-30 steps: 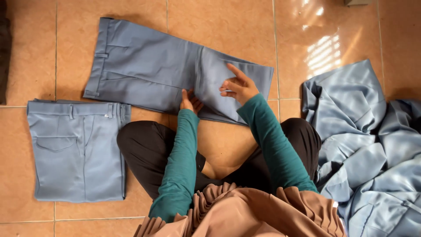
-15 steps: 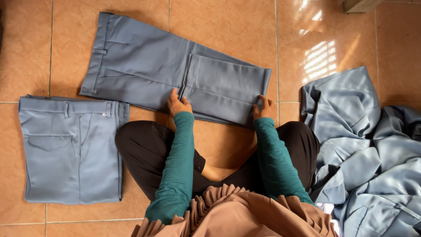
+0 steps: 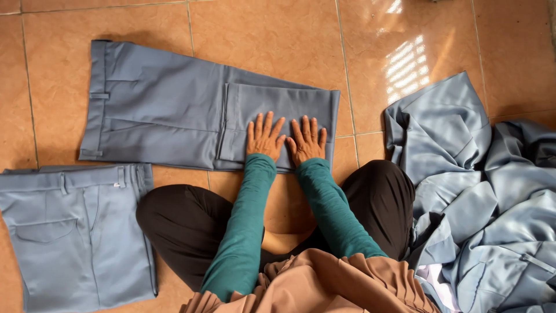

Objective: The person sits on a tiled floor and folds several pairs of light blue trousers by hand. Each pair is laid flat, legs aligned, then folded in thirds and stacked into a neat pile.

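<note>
A pair of grey-blue trousers (image 3: pixel 162 116) lies flat on the tiled floor in front of me, waistband to the left, with the leg ends folded back over themselves at the right. My left hand (image 3: pixel 263 138) and my right hand (image 3: pixel 307 139) rest side by side, palms down and fingers spread, on that folded part. Neither hand holds anything. Both arms wear teal sleeves.
A second folded pair of grey-blue trousers (image 3: pixel 69 232) lies at the lower left. A heap of unfolded grey-blue garments (image 3: pixel 480 197) is piled at the right. My crossed legs in dark trousers (image 3: pixel 179 226) are below the hands. The floor is orange tile (image 3: pixel 278 40).
The leg ends were folded over to the left. My hands, which were apart at the fold's two ends, have come together and now press flat on the folded part.
</note>
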